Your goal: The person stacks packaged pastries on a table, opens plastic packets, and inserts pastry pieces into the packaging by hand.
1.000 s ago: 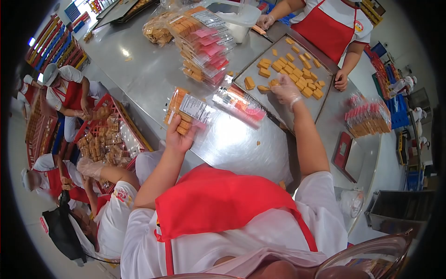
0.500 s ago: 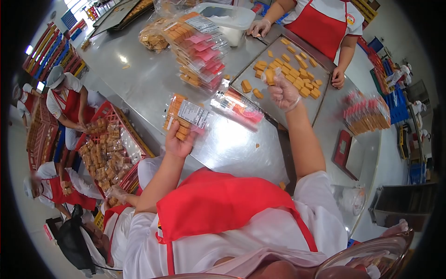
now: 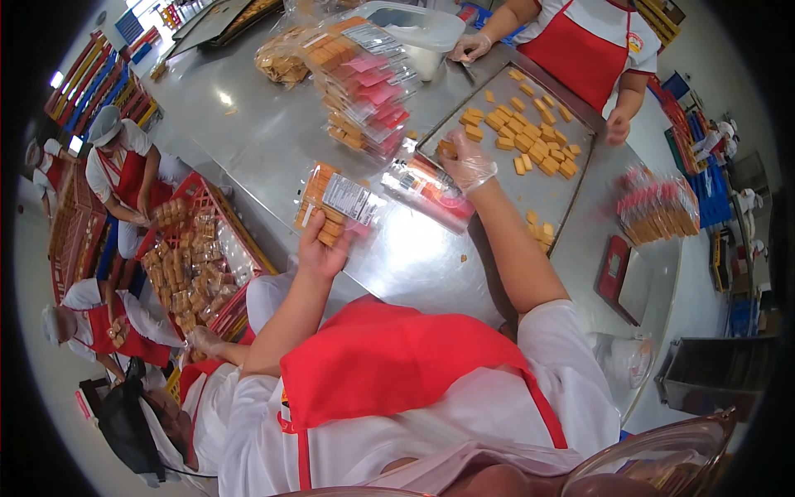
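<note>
While left hand [image 3: 325, 252] holds packet [image 3: 338, 197], right hand [image 3: 470, 162] (gloved) touches biscuits [image 3: 447, 149].

On our metal tbl [image 3: 207, 141] we've a flat tray [image 3: 530, 189], stacked pkts [image 3: 364, 87], a clear tub [image 3: 424, 31], a red item [image 3: 612, 267] & another pkt row [image 3: 659, 207].

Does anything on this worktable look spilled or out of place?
Only minor things. A small crumb lies on the bare metal worktable, outside the tray that holds the golden pieces. The packet pile leans in an uneven fan, perhaps just from stacking. I see no obvious damage.
</note>
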### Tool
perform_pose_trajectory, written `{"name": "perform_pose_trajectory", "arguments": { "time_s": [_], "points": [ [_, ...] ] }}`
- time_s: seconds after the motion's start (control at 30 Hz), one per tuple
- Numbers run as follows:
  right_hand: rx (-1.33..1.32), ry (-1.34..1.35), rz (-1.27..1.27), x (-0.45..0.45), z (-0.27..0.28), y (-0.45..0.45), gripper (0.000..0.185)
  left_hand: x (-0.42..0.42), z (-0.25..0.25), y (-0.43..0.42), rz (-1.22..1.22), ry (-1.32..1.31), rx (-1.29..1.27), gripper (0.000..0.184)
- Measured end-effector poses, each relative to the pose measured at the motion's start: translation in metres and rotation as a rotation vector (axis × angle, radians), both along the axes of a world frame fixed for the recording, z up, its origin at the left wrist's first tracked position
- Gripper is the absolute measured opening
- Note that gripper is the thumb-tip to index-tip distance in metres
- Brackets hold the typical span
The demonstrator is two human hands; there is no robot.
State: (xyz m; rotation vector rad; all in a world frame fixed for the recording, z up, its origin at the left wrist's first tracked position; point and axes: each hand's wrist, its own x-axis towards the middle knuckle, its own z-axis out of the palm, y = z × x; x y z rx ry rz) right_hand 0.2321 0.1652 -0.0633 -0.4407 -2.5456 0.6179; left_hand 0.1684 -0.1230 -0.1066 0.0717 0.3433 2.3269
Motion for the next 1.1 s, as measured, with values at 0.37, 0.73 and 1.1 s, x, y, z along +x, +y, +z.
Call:
{"name": "perform_pose_trajectory", "arguments": {
  "time_s": [0.37,0.73,1.1],
  "points": [
    [0.040,-0.251,-0.075,0.028,0.015,0.015,0.035,0.000,0.004,0.001,-0.029,-0.007,-0.009,0.040],
    [-1.936,0.705,0.590,0.038,0.008,0.042,0.036,0.000,0.000,0.000,-0.015,0.004,-0.031,0.040],
    [-1.988,0.744,0.756,0.052,0.034,0.013,0.036,0.002,0.005,-0.001,-0.056,0.042,0.006,0.045]
  ]
}}
